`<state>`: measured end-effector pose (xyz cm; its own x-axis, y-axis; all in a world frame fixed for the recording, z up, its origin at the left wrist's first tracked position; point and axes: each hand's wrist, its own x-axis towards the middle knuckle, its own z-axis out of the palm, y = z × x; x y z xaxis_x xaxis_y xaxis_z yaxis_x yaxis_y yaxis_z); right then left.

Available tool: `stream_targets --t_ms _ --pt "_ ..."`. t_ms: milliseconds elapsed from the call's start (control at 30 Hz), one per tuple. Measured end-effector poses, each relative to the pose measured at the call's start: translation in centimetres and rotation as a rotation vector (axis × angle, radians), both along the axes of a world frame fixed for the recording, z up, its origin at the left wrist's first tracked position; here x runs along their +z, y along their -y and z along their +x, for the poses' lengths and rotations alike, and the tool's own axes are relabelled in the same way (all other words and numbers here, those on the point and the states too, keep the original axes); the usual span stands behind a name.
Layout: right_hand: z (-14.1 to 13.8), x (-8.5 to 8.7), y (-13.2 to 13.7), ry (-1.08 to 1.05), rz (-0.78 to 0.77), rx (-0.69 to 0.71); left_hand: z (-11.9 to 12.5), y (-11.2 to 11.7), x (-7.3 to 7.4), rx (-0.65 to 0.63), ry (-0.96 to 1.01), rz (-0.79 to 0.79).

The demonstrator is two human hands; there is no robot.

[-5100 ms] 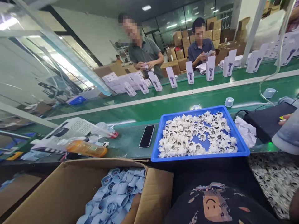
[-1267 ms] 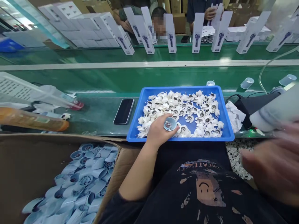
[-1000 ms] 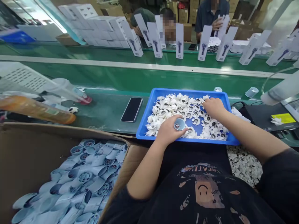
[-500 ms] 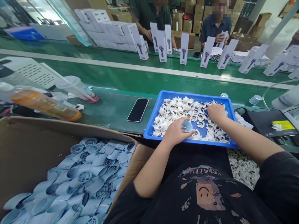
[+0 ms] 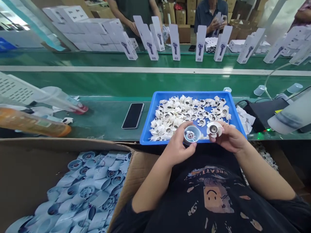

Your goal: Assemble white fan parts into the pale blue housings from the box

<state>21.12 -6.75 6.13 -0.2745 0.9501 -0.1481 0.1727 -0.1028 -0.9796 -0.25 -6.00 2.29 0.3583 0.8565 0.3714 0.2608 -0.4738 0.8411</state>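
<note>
My left hand (image 5: pixel 178 147) is closed around a light-blue fan housing (image 5: pixel 191 135), its round open end facing up so that the motor inside shows. A white fan impeller (image 5: pixel 214 129) with a dark hub sits pinched in the fingers of my right hand (image 5: pixel 229 137). The two parts are side by side with a small gap between them, above the near edge of a blue tray (image 5: pixel 148 129). Many loose white impellers (image 5: pixel 170 116) fill that tray.
A cardboard box (image 5: pixel 138 165) full of light-blue housings (image 5: pixel 97 187) stands at lower left. A phone (image 5: pixel 132 116) lies left of the tray, bottles and a cup (image 5: pixel 77 106) farther left. Upright printed boxes (image 5: pixel 175 42) line the far side, with two people behind.
My right hand has come out of the tray toward me, now holding an impeller. My left hand has turned the housing so more of its inside shows. The view has shifted slightly.
</note>
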Motion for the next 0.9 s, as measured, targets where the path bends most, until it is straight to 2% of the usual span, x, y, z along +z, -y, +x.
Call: stream_targets --t_ms 133,233,300,400,467,533,667,900 --pt "0.1 -0.6 1.2 -0.157 -0.066 0.021 0.5 1.4 1.4 -0.019 -0.132 0.119" --pt "0.2 0.5 2.1 -0.136 -0.011 0.017 0.8 1.7 1.8 -0.014 -0.2 0.21" --pt "0.1 1.6 2.9 0.112 0.172 0.044 1.1 1.9 1.8 -0.011 -0.226 0.256" --pt "-0.2 3.0 3.8 0.621 0.556 0.083 1.7 2.3 1.6 -0.01 -0.221 0.353" --pt "-0.6 3.1 3.9 0.758 0.709 0.091 2.1 2.7 1.5 0.018 -0.194 0.407" --pt "-0.9 2.7 3.5 0.756 0.76 0.115 2.5 3.1 1.4 0.059 -0.185 0.439" --pt "-0.8 1.8 2.7 0.675 0.731 0.146 2.8 3.6 1.3 0.126 -0.197 0.45" --pt "1.4 2.8 3.5 0.547 0.824 0.139 2.3 2.0 0.7 0.158 -0.133 0.361"
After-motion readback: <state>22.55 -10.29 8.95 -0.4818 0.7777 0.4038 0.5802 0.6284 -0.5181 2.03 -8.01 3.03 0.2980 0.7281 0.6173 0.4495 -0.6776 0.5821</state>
